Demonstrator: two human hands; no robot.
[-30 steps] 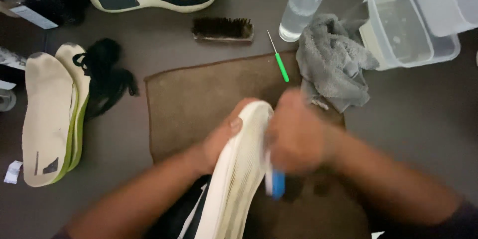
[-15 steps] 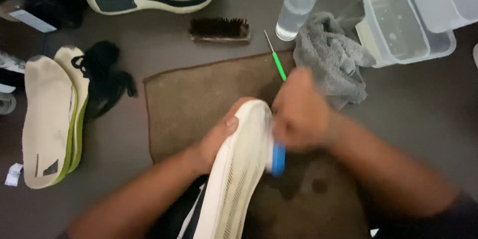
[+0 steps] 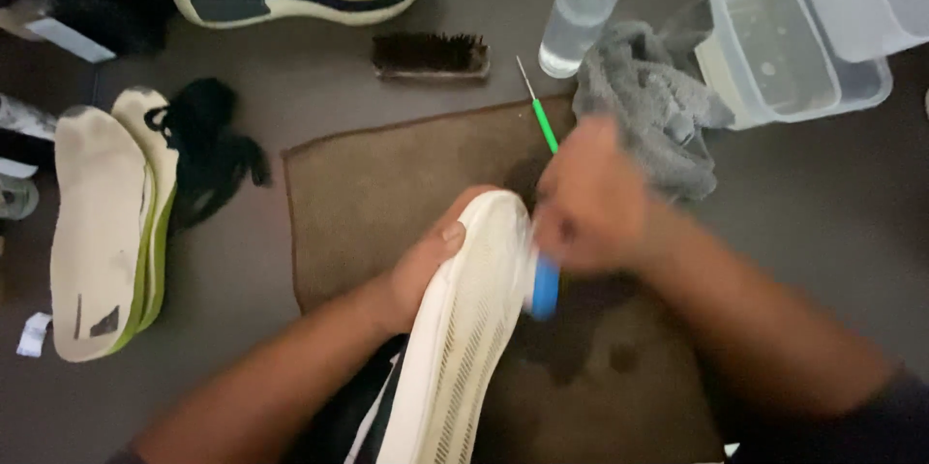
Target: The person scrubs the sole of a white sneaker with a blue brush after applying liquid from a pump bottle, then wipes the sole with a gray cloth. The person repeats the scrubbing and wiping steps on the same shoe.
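Scrubbing the sole edge of a white sneaker over a brown mat.

The left hand [image 3: 431, 266] gripped the upturned sneaker [image 3: 464, 329]; the right hand [image 3: 590, 198], closed on a blue-handled brush [image 3: 544, 287], had slid up toward the toe since a second ago, so scrubbing had reached the tip. Beyond the brown mat [image 3: 377, 183] lay a grey cloth [image 3: 653, 116], spray bottle [image 3: 581, 9] and clear tub [image 3: 774, 48].

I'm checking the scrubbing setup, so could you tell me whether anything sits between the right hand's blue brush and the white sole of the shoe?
Nothing visible does. The right hand presses the blue brush against the edge of the white sole, which the left hand holds over the brown mat.
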